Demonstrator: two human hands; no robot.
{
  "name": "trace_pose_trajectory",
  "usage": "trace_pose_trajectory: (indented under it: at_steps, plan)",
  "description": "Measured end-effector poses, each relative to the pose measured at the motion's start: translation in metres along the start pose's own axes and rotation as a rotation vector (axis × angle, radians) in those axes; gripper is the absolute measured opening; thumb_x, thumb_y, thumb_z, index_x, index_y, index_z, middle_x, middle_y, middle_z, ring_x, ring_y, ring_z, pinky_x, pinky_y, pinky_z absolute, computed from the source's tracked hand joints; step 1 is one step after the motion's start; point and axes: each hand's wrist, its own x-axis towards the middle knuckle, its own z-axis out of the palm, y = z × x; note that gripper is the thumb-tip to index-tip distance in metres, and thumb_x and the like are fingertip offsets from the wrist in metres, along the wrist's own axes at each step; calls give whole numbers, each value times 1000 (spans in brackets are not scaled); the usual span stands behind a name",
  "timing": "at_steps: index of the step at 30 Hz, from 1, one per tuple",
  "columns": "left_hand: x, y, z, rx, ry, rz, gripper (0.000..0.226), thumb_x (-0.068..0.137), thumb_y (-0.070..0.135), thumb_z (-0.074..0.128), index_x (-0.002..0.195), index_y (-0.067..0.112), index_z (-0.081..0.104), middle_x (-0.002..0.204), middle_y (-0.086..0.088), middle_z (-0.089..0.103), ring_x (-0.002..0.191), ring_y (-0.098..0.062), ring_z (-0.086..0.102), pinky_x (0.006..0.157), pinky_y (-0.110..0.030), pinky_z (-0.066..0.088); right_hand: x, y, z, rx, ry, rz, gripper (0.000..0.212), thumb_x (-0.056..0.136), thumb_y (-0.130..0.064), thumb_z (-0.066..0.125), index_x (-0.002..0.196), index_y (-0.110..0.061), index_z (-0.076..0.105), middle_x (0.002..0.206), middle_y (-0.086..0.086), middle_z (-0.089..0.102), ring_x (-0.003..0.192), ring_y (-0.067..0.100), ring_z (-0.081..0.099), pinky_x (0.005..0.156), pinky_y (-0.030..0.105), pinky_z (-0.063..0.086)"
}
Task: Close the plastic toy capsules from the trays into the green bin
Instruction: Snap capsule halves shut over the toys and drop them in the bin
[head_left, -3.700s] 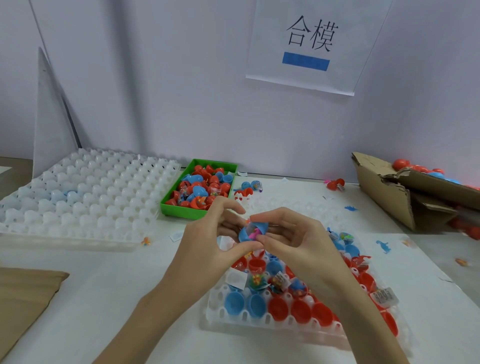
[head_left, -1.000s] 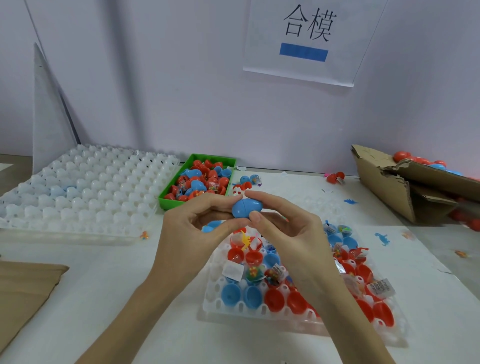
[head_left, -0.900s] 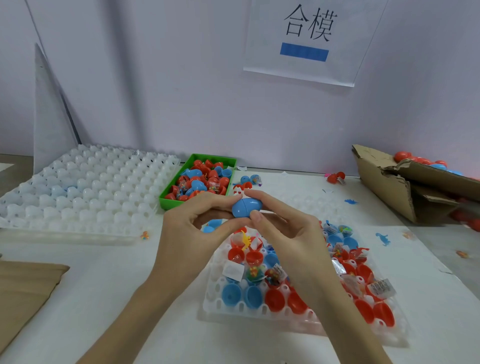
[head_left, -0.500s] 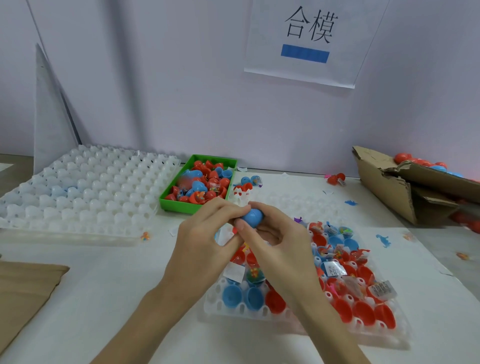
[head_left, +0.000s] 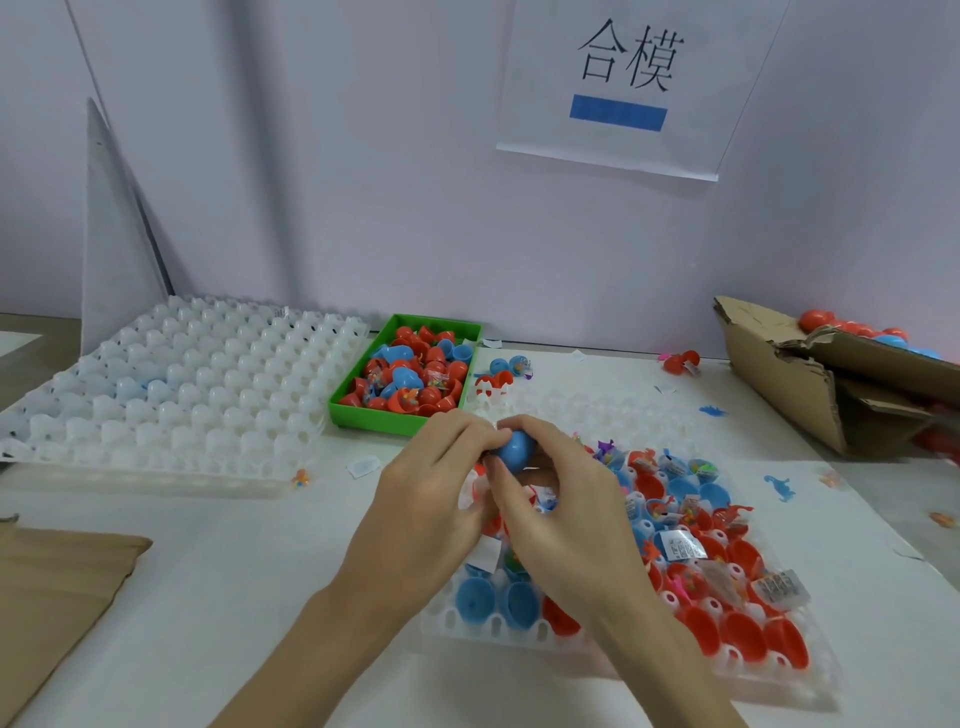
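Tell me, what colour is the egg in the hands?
Blue egg; head view.

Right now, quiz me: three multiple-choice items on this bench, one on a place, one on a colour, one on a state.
1. Where is the green bin?
A. between the two white trays
B. inside the cardboard box
C. on the brown paper

2. What colour is the capsule in the hands?
A. red
B. blue
C. yellow

3. How is that capsule held?
A. lying loose in the bin
B. in the left hand alone
C. in the grip of both hands

Key: 1 A, the bin sits between the empty tray and the near tray. 2 B, it shows blue. 3 C, left and right hand fingers both curl round it.
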Motion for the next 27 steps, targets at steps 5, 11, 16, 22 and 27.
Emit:
trace_pose_trajectory:
  at_steps: [5, 11, 16, 22, 27]
  plan:
    - [-2, 2, 2, 10, 30, 31, 39, 75, -1, 91, 109, 2, 72, 105, -6, 67, 97, -15, 61, 89, -23, 53, -1, -1, 0, 101, 53, 13, 21, 92, -15, 73, 109, -27, 70, 97, -17, 71, 93, 7, 70, 80, 21, 58]
    - [-4, 6, 2, 53, 55, 40, 38, 75, -1, 91, 108, 2, 72, 103, -7, 67, 95, -16, 61, 88, -21, 52, -3, -5, 0, -7, 99, -74, 18, 93, -12, 72, 99, -28, 68, 88, -18, 69, 87, 8, 68, 75, 16, 56]
    - [2, 12, 0, -43, 63, -57, 38, 78, 1, 88, 112, 7, 72, 108, -2, 67, 97, -12, 64, 90, -14, 51, 0, -5, -1, -4, 75, -63, 18, 96, -19, 70, 107, -33, 65, 96, -21, 69, 93, 4, 67, 82, 19, 56]
    - [9, 18, -3, -331, 28, -335, 41, 82, 6, 84, 111, 31, 67, 108, 18, 70, 104, -7, 67, 85, -11, 52, 0, -1, 1, 136, 86, -2, 45, 97, -29, 68, 140, -34, 56, 118, -26, 66, 110, -1, 66, 92, 18, 56]
    - [16, 5, -9, -466, -27, -514, 21, 95, 11, 72, 107, 28, 73, 102, 18, 75, 101, -6, 70, 83, -14, 54, 1, 1, 2, 65, 27, -66, 41, 101, -37, 51, 141, -45, 45, 126, -42, 53, 117, -3, 60, 93, 11, 49]
